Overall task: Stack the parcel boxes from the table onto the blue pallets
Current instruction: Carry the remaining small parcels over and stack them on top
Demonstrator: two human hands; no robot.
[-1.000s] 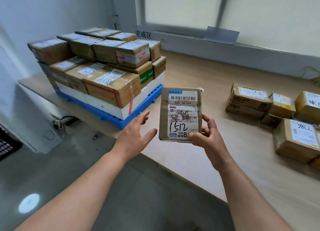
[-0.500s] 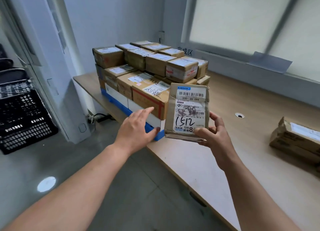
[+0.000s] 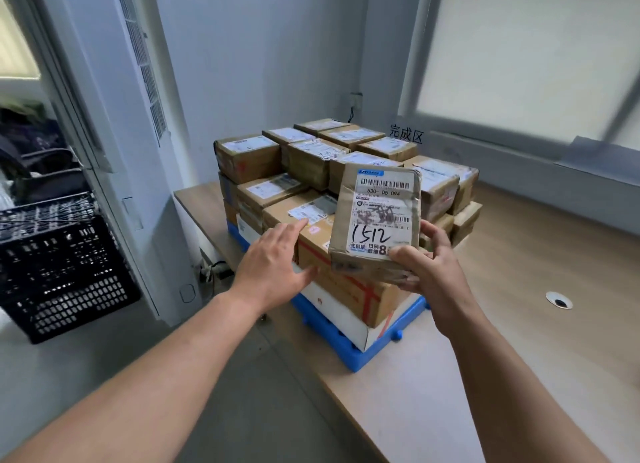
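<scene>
Parcel box [image 3: 375, 216], gripped by my right hand [image 3: 429, 275], I would lay flat on the stack [image 3: 249, 156], with my left hand [image 3: 273, 265], fingers straight, steadying it.

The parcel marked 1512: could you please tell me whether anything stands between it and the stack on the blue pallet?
Only the left hand, open at the near-left edge of the red-taped box, beside the parcel that the right hand holds. Nothing else visible lies between the parcel and that box's top.
</scene>
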